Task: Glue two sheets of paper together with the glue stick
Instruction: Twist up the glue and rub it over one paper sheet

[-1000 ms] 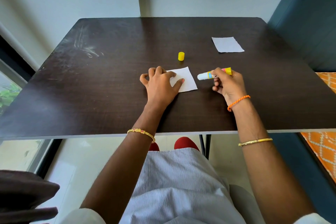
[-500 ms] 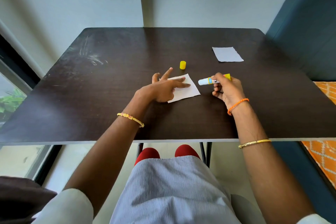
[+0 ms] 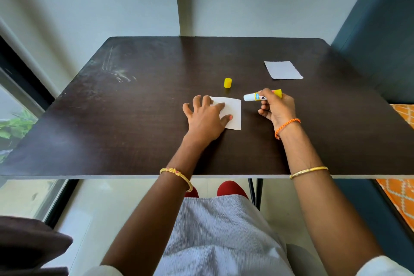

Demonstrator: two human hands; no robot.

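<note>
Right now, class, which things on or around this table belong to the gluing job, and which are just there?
Belonging:
glue stick gripped by right hand
near paper under left hand
far paper
yellow cap

Just there:
table
teal chair
plant

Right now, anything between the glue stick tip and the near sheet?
Head view: only bare table between the glue stick tip, gripped by the right hand, and the near sheet.
</note>
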